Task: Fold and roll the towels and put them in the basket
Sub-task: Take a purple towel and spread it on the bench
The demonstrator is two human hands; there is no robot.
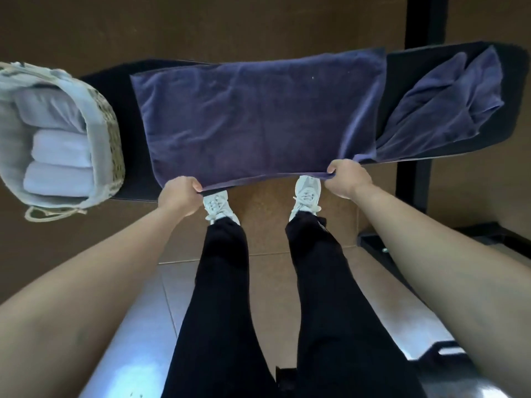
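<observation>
Seen from the head, a dark blue towel [258, 119] lies spread flat along a black table [133, 168], its long side running left to right and its near edge reaching the table's near edge. Both hands hold that near edge, well apart from each other. The left hand [178, 198] grips the towel's near left corner, with fingers curled round the hem and knuckles up. The right hand [349, 179] pinches the hem towards the near right corner in the same way, with the cloth bunched slightly under the thumb. Both forearms are bare and reach forward from the bottom corners of the view. At the left end of the table stands a woven basket [113, 139] with a pale lining, partly overhanging the near edge, and a cord loop hangs from its near side. Inside it are three pale rolls [61, 149] lying side by side, the far one greyer than the two white ones nearer. At the right end of the table lies a second towel [439, 110], also dark blue, crumpled and loosely folded, just beside the spread one. Below the table edge, between the hands, are white shoes [218, 206] and black trousers [224, 282] on a brown tiled floor [267, 222]. A black post [422, 21] rises at the far right.
</observation>
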